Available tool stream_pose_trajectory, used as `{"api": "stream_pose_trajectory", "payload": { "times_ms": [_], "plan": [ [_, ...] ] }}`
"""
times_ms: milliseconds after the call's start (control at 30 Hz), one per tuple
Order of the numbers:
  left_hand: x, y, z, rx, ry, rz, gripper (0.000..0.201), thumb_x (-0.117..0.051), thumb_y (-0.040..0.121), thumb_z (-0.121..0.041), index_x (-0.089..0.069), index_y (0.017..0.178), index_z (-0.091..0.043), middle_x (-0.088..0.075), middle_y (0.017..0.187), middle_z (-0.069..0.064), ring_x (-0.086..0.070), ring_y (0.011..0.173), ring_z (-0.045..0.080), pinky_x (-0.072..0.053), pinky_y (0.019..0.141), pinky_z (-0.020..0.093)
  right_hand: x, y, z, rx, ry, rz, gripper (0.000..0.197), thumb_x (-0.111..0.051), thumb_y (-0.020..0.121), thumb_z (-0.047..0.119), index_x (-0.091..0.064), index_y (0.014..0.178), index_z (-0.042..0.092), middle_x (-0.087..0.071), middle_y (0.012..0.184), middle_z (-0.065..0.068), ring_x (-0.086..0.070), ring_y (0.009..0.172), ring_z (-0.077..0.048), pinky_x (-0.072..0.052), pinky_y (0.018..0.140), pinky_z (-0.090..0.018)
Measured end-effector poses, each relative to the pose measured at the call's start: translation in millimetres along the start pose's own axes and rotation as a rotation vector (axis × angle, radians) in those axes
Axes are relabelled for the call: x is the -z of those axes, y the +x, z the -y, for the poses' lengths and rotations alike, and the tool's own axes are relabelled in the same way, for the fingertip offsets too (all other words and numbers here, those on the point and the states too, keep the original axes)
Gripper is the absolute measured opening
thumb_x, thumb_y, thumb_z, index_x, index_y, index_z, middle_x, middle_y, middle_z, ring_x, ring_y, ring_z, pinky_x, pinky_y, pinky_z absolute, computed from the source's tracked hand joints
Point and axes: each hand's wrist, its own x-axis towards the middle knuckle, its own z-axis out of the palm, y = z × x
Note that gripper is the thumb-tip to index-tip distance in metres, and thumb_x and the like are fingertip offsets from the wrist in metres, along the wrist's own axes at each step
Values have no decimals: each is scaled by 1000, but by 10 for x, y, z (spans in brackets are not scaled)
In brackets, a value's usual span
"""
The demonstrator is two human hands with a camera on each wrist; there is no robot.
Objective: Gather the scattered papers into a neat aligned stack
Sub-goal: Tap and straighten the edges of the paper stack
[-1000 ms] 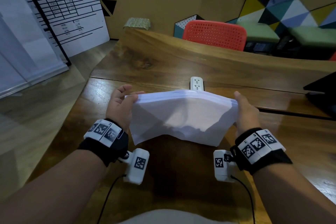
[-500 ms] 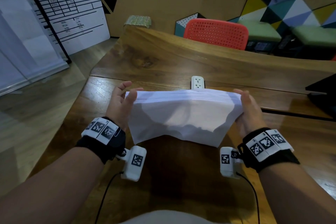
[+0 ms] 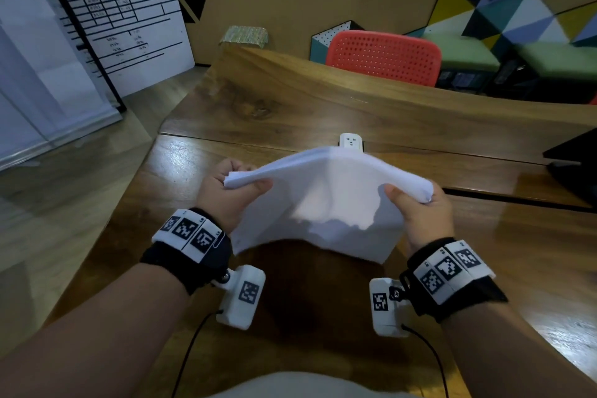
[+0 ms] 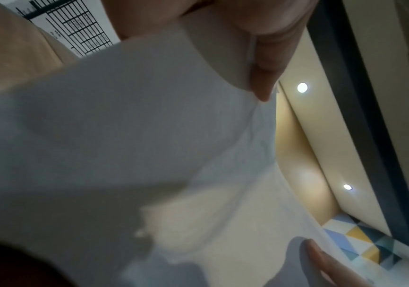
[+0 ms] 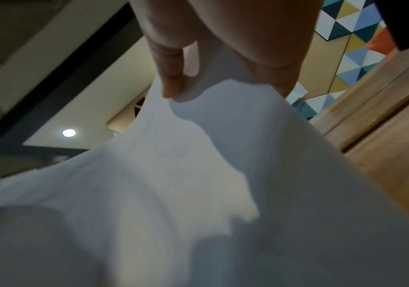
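Observation:
A stack of white papers (image 3: 326,191) stands on its lower long edge on the wooden table (image 3: 290,107), bowed up in the middle. My left hand (image 3: 239,182) pinches its upper left corner, thumb on the near face. My right hand (image 3: 412,199) pinches the upper right corner, which is crumpled. In the left wrist view the paper stack (image 4: 125,136) fills the frame with my left hand (image 4: 252,64) gripping its edge. From the right wrist the papers (image 5: 198,184) hang from my right hand (image 5: 198,81), thumb and fingers clamped on them.
A white power socket (image 3: 351,142) sits in the table seam just behind the papers. A black object (image 3: 578,158) lies at the right edge. A red chair (image 3: 384,56) stands behind the table, and a whiteboard (image 3: 106,16) leans at the left.
Both hands have closed onto the top corners and pushed inward, so the stack now arches up in the middle. Earlier the hands lay flatter against its side edges.

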Motion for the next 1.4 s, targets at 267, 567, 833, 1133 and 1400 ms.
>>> {"api": "stream_pose_trajectory", "payload": {
  "times_ms": [267, 567, 833, 1133, 1400],
  "plan": [
    [100, 13, -143, 23, 407, -309, 60, -81, 63, -25, -46, 111, -20, -54, 105, 0, -53, 98, 19, -46, 85, 31, 25, -125, 163, 73, -58, 104, 25, -73, 75, 3, -63, 83, 25, -68, 88, 0, -66, 91, -26, -55, 82, -38],
    [-317, -252, -884, -694, 910, 343, 36, -51, 75, -47, -63, 96, -19, -66, 81, -7, -61, 76, 14, -45, 70, 30, -295, -586, 942, 755, -545, 244, 19, -76, 71, 24, -68, 76, 8, -67, 70, -6, -61, 67, -24, -50, 61, -39],
    [-107, -222, -763, -630, 490, 135, 11, -68, 78, -29, -69, 78, -18, -61, 52, -19, -56, 55, -12, -40, 51, 6, 79, -124, 1019, 379, -870, 254, 22, -74, 75, 31, -61, 78, 14, -63, 70, -4, -60, 75, -28, -46, 66, -35],
    [-177, -297, -418, -261, 167, 46, 12, -63, 85, -15, -58, 83, -26, -65, 62, -17, -61, 54, -12, -43, 46, 4, -75, -329, 630, 211, 216, 219, 48, -71, 65, 25, -63, 108, 8, -74, 97, -2, -70, 95, -22, -56, 80, -34],
    [-205, -394, 101, -241, 453, 85, 23, -52, 90, -30, -52, 110, -18, -55, 80, -18, -59, 77, 5, -42, 59, 5, -169, -534, 286, 375, -52, 40, 24, -66, 84, 11, -59, 103, 23, -64, 93, 12, -63, 79, 8, -47, 69, -9]
  ]
}}
